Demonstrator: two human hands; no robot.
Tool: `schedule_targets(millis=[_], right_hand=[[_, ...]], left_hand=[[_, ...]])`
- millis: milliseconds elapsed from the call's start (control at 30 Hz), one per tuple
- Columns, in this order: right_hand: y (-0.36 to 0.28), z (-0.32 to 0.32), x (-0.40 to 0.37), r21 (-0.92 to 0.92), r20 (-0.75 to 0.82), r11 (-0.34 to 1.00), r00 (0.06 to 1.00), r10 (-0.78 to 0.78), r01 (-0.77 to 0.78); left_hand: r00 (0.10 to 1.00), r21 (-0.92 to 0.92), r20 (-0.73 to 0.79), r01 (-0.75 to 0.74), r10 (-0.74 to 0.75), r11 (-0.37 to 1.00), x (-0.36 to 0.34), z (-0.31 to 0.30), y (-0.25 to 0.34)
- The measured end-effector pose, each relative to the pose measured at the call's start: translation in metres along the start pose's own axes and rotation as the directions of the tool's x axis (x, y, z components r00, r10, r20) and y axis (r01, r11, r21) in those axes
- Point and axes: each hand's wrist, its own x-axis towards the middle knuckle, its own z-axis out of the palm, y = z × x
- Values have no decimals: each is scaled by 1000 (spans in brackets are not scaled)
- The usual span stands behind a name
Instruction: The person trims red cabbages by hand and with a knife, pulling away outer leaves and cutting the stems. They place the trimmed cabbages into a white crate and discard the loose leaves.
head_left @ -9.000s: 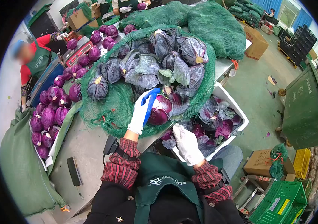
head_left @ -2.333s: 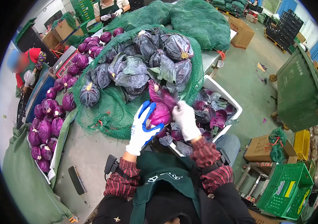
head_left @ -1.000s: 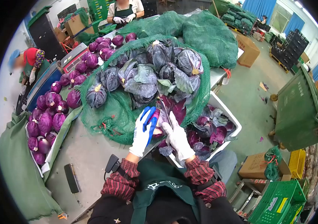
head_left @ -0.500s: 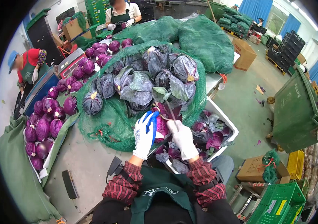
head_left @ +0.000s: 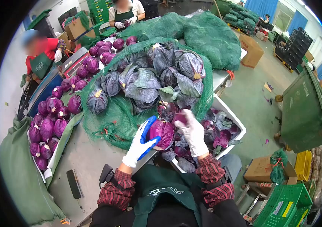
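My left hand (head_left: 142, 142), in a white glove with blue palm and fingers, cups the left side of a peeled red cabbage (head_left: 162, 135). On its right, my white-gloved right hand (head_left: 192, 133) has its fingers curled at a loose purple cabbage leaf (head_left: 180, 118); some fingertips are hidden. Just beyond both hands, an opened green mesh bag (head_left: 110, 126) holds several dull, unpeeled red cabbages (head_left: 142, 83). Below my right hand, a white bin (head_left: 240, 126) contains stripped cabbage leaves (head_left: 221, 139).
Shiny peeled cabbages (head_left: 47, 128) are heaped at the left by a green cloth (head_left: 24, 166). A black-handled tool (head_left: 74, 184) lies on the metal table (head_left: 96, 170). Full mesh bags (head_left: 212, 39) lie behind. Two co-workers stand beyond; a green wheeled bin (head_left: 306, 106) is at right.
My left hand has opened wider around the cabbage, which now shows more fully. My right hand has shifted slightly right, and the thin blade-like shape by it no longer shows. The view has shifted slightly.
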Motion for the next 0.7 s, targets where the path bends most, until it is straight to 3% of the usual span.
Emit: schedule_targets(millis=[33,67,100,133,167,200,300,367,467,500,567,633,700], right_hand=[[-10,-3,2,85,190,996,981,-47,31],[-3,6,6,77,279,993,955,-104,86],[-5,10,14,27,268,969,932,-243,245],[-5,4,20,138,417,984,908,42,-109],[-6,-2,27,187,581,868,764,281,-461],[0,-2,34,239,581,872,783,224,-427],[3,-9,58,25,693,960,698,184,-277],[12,-5,59,51,710,957,685,165,-284],[7,7,56,-42,656,988,742,137,-146],[7,10,54,-39,656,989,743,135,-145],[9,15,53,-38,650,999,759,33,-11],[-3,1,50,78,642,996,766,-27,-31],[-10,-7,47,-1,707,993,702,-83,119]], left_hand=[[999,96,-14,-43,45,994,3,7,2],[992,227,-76,-79,98,971,7,16,-5],[993,225,-65,-85,102,971,10,22,-8],[980,358,-108,-118,166,926,14,27,-10],[962,486,-143,-135,232,863,15,31,-12],[953,472,-171,-143,250,870,15,34,-14],[951,522,-129,-175,281,835,10,36,-11],[956,504,-131,-164,263,848,7,36,-15],[979,282,-155,-87,135,955,8,32,-17],[979,285,-154,-87,135,955,8,31,-17],[981,192,-164,-73,105,979,6,30,-20],[979,365,-84,-145,187,920,-1,25,-18],[976,415,-61,-167,211,894,-7,28,-12]])
